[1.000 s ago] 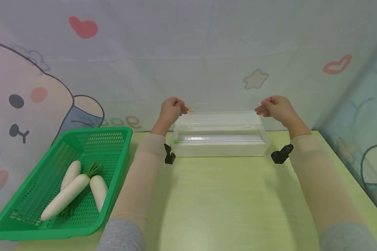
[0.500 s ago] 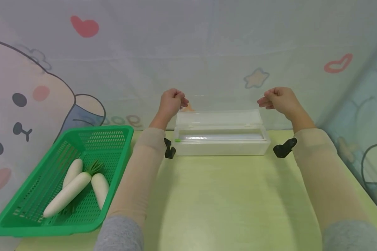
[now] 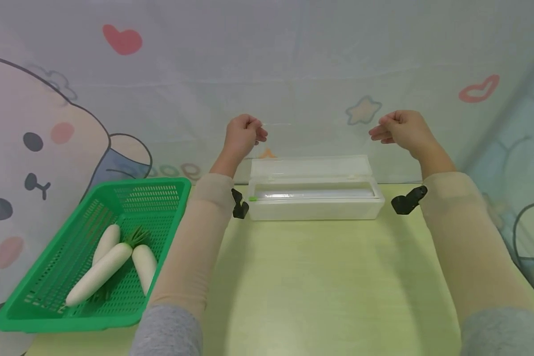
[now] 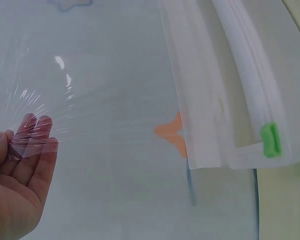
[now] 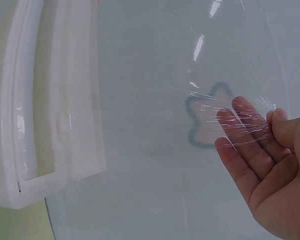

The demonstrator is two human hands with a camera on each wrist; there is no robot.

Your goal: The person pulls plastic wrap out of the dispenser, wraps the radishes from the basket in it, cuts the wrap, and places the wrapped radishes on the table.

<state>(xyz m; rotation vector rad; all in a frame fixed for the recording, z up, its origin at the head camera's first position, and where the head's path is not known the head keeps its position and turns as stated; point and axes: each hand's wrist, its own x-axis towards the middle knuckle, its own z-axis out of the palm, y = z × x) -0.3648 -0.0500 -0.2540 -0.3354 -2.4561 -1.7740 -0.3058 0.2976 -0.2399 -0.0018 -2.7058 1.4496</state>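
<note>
A sheet of clear plastic wrap (image 4: 65,95) stretches between my two hands, seen mostly by its glints and creases. My left hand (image 3: 242,134) pinches one corner between thumb and forefinger, and the film gathers in creases there. At the other corner my right hand (image 3: 402,129) pinches it the same way, its remaining fingers behind the film (image 5: 205,95). Below and between the hands stands a white wrap dispenser (image 3: 316,211) with its lid (image 3: 311,166) raised. A roll of wrap (image 3: 311,194) lies inside, and a green slider (image 4: 271,140) sits at its left end.
To the left is a green plastic basket (image 3: 49,324) holding white radishes (image 3: 100,274), one with cut green tops. The dispenser stands at the back of the pale green table (image 3: 329,277), close to a printed cloth backdrop (image 3: 258,59).
Both hands have risen away from the dispenser, drawing the film upward, and the right hand has shifted slightly right. The dispenser has stayed in place with its lid up.
</note>
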